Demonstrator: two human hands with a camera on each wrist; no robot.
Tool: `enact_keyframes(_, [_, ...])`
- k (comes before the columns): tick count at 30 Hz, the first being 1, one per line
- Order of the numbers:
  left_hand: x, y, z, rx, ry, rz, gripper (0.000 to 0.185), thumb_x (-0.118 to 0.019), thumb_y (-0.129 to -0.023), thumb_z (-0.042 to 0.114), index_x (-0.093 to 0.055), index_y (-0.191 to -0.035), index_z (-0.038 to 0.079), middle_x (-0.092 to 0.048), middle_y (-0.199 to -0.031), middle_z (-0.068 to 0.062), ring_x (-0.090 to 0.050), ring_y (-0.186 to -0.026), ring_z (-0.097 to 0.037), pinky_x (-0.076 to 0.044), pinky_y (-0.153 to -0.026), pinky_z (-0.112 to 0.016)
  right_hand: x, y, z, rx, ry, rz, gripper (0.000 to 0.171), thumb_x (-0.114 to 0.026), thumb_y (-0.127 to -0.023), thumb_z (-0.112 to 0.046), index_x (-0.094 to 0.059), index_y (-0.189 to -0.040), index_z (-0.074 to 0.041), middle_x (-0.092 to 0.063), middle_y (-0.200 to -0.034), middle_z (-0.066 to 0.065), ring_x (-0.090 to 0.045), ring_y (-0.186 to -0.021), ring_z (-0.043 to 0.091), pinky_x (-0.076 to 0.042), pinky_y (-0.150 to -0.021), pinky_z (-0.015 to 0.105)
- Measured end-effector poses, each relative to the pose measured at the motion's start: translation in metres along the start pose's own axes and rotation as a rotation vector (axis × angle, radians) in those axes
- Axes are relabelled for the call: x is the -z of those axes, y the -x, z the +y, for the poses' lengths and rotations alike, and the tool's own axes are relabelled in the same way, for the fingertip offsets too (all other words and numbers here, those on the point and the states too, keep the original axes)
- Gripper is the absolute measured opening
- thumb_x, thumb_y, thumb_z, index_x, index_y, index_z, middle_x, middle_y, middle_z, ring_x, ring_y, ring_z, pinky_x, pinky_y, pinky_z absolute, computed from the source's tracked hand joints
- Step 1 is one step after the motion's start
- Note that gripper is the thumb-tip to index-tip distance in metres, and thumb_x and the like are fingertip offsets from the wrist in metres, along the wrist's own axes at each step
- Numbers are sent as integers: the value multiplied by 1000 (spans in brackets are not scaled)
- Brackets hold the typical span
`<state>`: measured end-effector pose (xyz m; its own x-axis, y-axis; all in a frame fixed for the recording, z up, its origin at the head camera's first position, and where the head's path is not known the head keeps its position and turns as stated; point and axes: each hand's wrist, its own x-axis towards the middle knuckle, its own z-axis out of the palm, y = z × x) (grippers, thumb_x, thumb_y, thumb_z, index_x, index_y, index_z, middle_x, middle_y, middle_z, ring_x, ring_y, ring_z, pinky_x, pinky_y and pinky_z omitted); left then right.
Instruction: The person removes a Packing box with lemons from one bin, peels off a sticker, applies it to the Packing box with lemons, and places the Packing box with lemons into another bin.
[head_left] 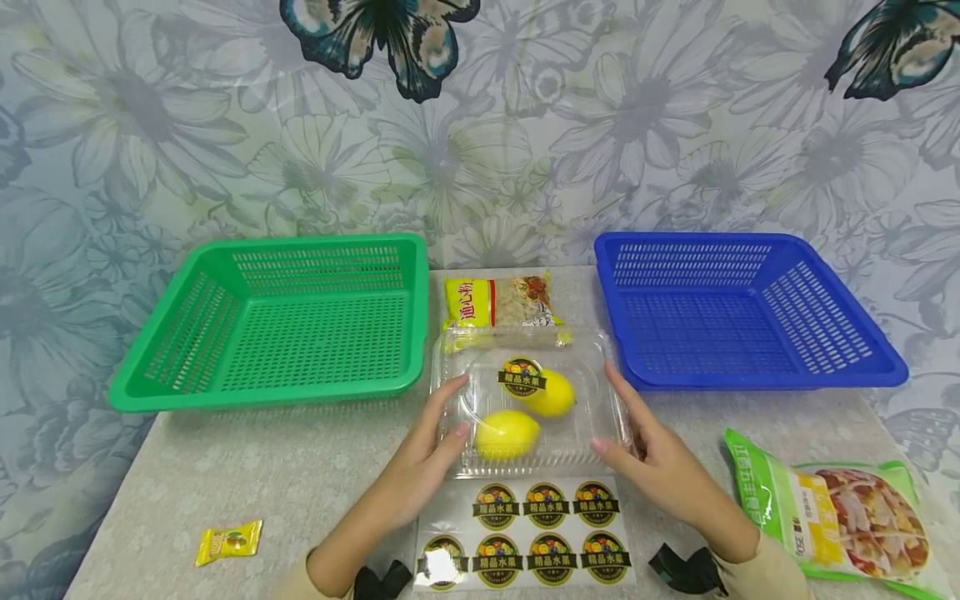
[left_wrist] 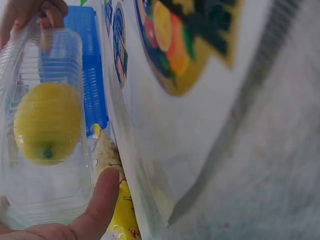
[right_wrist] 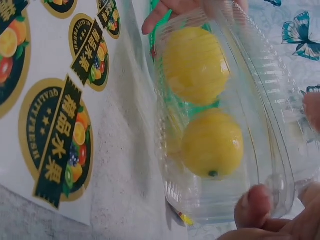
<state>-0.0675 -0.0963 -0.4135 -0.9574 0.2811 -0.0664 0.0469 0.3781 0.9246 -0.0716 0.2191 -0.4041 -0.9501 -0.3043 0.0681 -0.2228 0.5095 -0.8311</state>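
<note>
A clear plastic clamshell box (head_left: pixel 465 379) with a closed lid sits between the two hands. Inside lie two yellow lemons; one lemon (head_left: pixel 507 435) is near the front and the other lemon (head_left: pixel 553 394) is farther back. On the lid is a round black-and-gold fruit sticker (head_left: pixel 522 377). My left hand (head_left: pixel 426 454) grips the box's left side, thumb near the front corner. At the right side, my right hand (head_left: pixel 660 454) holds it, thumb on the front edge. In the right wrist view the box (right_wrist: pixel 260 165) tilts above the table, with the right thumb (right_wrist: pixel 254 205) against its rim.
A sheet of matching stickers (head_left: pixel 525 533) lies in front of the box. Behind it is a yellow pasta bag (head_left: pixel 498 300). A green basket (head_left: pixel 315 342) stands left, a blue basket (head_left: pixel 697 333) right. A yellow candy (head_left: pixel 229 542) and a green food bag (head_left: pixel 832 517) lie nearer.
</note>
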Motion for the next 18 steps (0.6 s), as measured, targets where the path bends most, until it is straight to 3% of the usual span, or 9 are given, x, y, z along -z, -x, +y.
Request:
enact_keyframes(2, [-1, 0, 1, 4, -3, 2, 54, -39, -105, 46, -17, -155, 44, -10, -167, 1, -12, -154, -34, -15, -112, -74, 1, 1, 1, 5, -16, -15, 87, -68, -95, -21, -12, -158, -39, -56, -95, 3, -33, -53, 5, -37, -48, 25])
enact_keyframes(4, [-1, 1, 2, 12, -7, 3, 52, -37, -106, 46, -17, -154, 47, -10, -167, 1, -13, -153, -35, -15, -112, -75, 2, 1, 1, 13, -26, -19, 88, -68, -94, -20, -12, -159, -39, -57, -119, 3, -33, -52, 5, -36, -47, 25])
enact_keyframes(7, [-2, 1, 3, 21, 6, 6, 50, -36, -106, 46, -16, -152, 51, -9, -167, 2, -14, -153, -35, -16, -112, -75, 3, 2, 1, 13, -17, -14, 88, -68, -94, -20, -12, -158, -40, -48, -80, -2, -34, -52, 5, -36, -46, 25])
enact_keyframes(9, [-3, 2, 4, 20, 20, 11, 49, -36, -106, 45, -17, -151, 53, -9, -167, 3, -13, -153, -34, -15, -112, -74, 3, 3, 0, 19, 1, -5, 88, -68, -94, -20, -12, -158, -40, -48, -80, -3, -34, -52, 5, -37, -46, 25])
enact_keyframes(11, [-4, 2, 6, 12, 42, 18, 48, -36, -107, 44, -18, -150, 52, -10, -167, 5, -12, -154, -32, -14, -113, -73, 4, 4, -1, 20, 21, 3, 88, -69, -94, -21, -13, -158, -40, -35, -67, -3, -34, -53, 4, -37, -46, 25])
enact_keyframes(18, [-5, 5, 16, -18, 65, 67, 48, -35, -108, 35, -20, -152, 46, -13, -166, 4, -13, -153, -32, -19, -112, -73, 8, 6, -7, 44, 143, 39, 85, -66, -96, -20, -12, -159, -38, -37, -66, -8, -31, -50, 0, -36, -44, 24])
